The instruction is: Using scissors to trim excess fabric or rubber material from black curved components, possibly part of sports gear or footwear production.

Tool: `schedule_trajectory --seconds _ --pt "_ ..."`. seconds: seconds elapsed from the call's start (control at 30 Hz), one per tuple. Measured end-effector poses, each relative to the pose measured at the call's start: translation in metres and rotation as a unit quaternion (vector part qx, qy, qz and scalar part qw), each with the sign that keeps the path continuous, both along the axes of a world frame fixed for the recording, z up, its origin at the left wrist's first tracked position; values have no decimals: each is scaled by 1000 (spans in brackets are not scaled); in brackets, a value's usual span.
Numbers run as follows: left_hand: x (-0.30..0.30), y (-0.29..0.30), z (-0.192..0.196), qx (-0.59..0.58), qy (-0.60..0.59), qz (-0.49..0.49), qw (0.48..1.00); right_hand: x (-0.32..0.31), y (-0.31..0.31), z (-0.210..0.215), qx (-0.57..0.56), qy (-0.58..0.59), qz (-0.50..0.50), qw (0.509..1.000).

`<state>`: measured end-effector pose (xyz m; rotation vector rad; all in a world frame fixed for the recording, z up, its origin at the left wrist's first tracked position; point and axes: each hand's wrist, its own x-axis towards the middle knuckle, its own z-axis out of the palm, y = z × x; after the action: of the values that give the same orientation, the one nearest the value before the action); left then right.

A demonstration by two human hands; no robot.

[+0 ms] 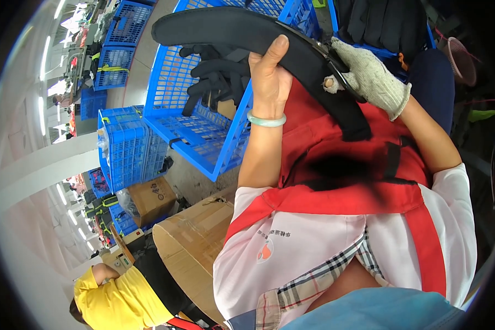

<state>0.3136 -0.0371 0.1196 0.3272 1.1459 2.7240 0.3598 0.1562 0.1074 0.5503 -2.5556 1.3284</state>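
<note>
Gripping a long curved black strap (258, 33), the bare left hand (269, 74) closes around its middle while the gloved right hand (368, 74) works small scissors (341, 71) at its right end. A slip could nick the strap. The far blue crate (203, 126) holds black pieces (214, 77).

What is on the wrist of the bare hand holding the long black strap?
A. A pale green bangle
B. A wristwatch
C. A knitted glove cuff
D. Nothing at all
A: a pale green bangle circles the wrist of the bare left hand, which grips the black strap; the knitted glove is on the right hand.
</note>
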Motion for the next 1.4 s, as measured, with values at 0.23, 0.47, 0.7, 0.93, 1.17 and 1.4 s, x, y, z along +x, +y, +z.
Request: schedule_trajectory --seconds 0.23,0.47,0.7,0.93,1.17,1.4 --pt "-2 6 1 -11 2 -9 1000 -6 7 9 15 -93 24 995" --pt "-5 10 10 -15 9 -16 1000 -10 0 35 -148 -230 56 960" --pt "-25 -30 72 -248 75 -92 962 -22 22 -6 -379 -361 56 851" --pt "53 -32 -18 -547 89 -337 761 -3 23 -18 -353 -213 -6 911" --pt "22 -13 3 -570 113 -184 793 2 33 -18 -248 -248 -4 937" --pt "1 48 -6 -286 3 -187 940 8 35 -36 -515 -277 72 808"
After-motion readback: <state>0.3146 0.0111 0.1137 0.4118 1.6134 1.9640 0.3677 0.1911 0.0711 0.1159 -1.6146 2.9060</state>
